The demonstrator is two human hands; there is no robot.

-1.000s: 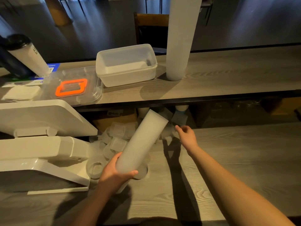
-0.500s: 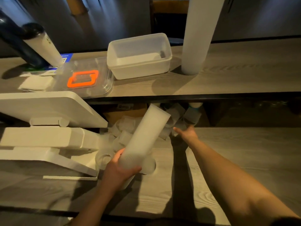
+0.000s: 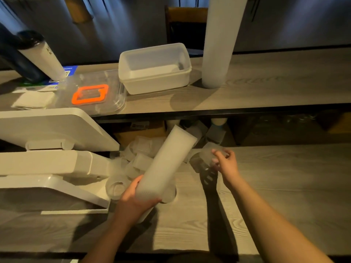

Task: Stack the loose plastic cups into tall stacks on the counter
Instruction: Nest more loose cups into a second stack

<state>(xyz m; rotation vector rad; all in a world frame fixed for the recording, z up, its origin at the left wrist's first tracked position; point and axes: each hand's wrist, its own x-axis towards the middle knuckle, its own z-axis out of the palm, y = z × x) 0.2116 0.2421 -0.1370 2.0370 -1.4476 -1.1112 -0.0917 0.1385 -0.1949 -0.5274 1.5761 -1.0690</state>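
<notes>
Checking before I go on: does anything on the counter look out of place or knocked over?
Yes: loose cups lie jumbled on their sides beside the white stand; nothing looks broken or spilled.

Bare forearms, no sleeves, ringless hands (image 3: 133,204)

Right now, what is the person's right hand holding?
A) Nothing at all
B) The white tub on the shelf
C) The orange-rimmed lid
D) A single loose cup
D: the right hand pinches one loose cup just above the counter, while the left hand grips the tilted stack.
</notes>
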